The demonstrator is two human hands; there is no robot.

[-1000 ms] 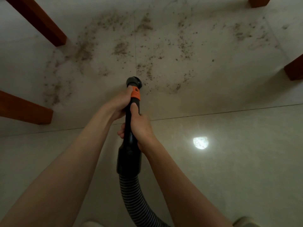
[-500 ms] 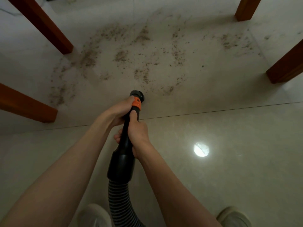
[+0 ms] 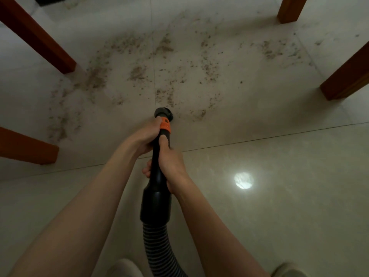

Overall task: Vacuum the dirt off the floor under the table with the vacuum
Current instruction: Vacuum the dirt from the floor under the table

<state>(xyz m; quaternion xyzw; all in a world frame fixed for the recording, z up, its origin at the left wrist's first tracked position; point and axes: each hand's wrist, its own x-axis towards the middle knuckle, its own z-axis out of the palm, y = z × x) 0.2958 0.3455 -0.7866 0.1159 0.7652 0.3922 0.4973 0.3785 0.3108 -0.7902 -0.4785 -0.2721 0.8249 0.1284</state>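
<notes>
Dirt (image 3: 169,76) lies just beyond my vacuum nozzle (image 3: 163,113); my left hand (image 3: 146,136) and right hand (image 3: 171,166) both grip its wand (image 3: 157,172).

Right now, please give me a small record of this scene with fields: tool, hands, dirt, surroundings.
tool: black vacuum nozzle with orange ring, on a ribbed hose
left hand: grips the tube near the ring
right hand: grips the tube lower down
dirt: scattered over the floor tiles ahead of the nozzle
surroundings: wooden table legs at both sides
</notes>
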